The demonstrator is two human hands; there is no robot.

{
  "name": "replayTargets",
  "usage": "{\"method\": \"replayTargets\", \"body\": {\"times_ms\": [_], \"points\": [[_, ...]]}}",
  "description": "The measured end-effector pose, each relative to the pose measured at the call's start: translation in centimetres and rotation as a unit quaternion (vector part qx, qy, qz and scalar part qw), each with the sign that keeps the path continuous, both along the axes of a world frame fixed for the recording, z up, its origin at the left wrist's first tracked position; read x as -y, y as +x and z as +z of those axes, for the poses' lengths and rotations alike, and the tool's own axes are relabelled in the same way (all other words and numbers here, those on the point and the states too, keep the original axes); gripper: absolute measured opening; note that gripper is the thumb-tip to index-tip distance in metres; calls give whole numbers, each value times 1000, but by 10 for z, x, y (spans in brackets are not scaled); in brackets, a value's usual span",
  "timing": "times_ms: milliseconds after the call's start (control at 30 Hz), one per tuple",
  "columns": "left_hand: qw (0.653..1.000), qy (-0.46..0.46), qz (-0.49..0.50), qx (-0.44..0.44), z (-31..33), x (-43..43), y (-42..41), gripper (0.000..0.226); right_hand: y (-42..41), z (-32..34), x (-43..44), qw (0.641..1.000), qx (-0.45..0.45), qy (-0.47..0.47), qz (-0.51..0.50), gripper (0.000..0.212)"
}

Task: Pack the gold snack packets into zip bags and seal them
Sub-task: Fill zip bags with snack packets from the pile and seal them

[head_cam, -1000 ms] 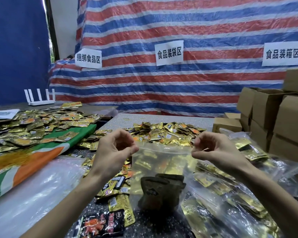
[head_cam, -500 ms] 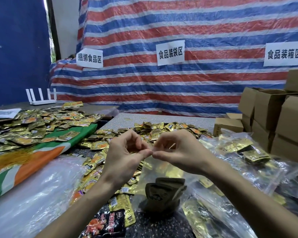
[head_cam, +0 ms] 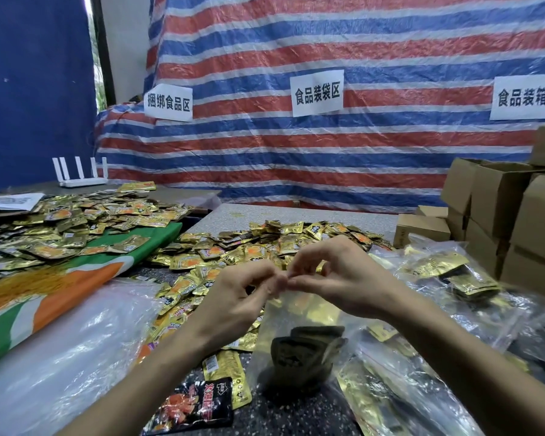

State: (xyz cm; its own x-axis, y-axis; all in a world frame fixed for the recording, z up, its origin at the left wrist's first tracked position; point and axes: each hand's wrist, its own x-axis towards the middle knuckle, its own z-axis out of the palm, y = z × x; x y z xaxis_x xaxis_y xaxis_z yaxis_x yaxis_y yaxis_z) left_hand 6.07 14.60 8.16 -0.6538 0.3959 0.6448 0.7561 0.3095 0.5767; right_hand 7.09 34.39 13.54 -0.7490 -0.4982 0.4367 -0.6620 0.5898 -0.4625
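Partly hidden behind both hands, the top edge of the clear zip bag (head_cam: 299, 313) is pinched right where the fingertips meet. The seal strip itself cannot be made out, so I cannot tell whether it is closed. The left hand (head_cam: 236, 297) and right hand (head_cam: 343, 278) each curl thumb and forefinger onto that edge, and the two hands touch at the middle. The bag stands upright below them. A few gold snack packets (head_cam: 306, 347) sit in its bottom, dull and dark through the film. Whether the bag rests on the speckled table (head_cam: 283, 413) is unclear.

Just beyond the hands, farther off, spreads a loose heap of packets (head_cam: 265, 243), its middle blocked by the fingers. To the right lie filled bags (head_cam: 447, 278), crossed by the right forearm. Far right, cardboard boxes (head_cam: 516, 209) are cut off by the frame. A black-and-red packet (head_cam: 195, 407) lies near, cropped at the bottom edge. A clear plastic sheet (head_cam: 60, 357) lies near left, beside a green and orange cloth (head_cam: 76, 272). A white router (head_cam: 79, 174) stands far left before the striped tarp (head_cam: 328, 42).
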Motion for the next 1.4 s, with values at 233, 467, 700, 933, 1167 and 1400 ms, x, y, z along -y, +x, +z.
{"method": "replayTargets", "body": {"times_ms": [233,467,700,933,1167,1400], "points": [[996,72,27,-35,-8,-8,0,15,4,-3,-13,1000,20,-9,-7,8],[991,122,44,-21,-17,1,-4,17,6,-5,-28,998,32,13,-48,10],[989,137,51,-20,-20,9,-11,15,8,-7,-46,997,39,14,-65,12],[988,146,49,-19,-26,15,-17,14,11,-12,-64,996,48,-8,-73,7],[988,142,60,-18,-30,21,-20,22,17,-23,-81,992,74,-30,-94,7],[987,150,55,-6,-26,17,-17,24,24,-29,-90,989,55,-80,-112,20]]}}
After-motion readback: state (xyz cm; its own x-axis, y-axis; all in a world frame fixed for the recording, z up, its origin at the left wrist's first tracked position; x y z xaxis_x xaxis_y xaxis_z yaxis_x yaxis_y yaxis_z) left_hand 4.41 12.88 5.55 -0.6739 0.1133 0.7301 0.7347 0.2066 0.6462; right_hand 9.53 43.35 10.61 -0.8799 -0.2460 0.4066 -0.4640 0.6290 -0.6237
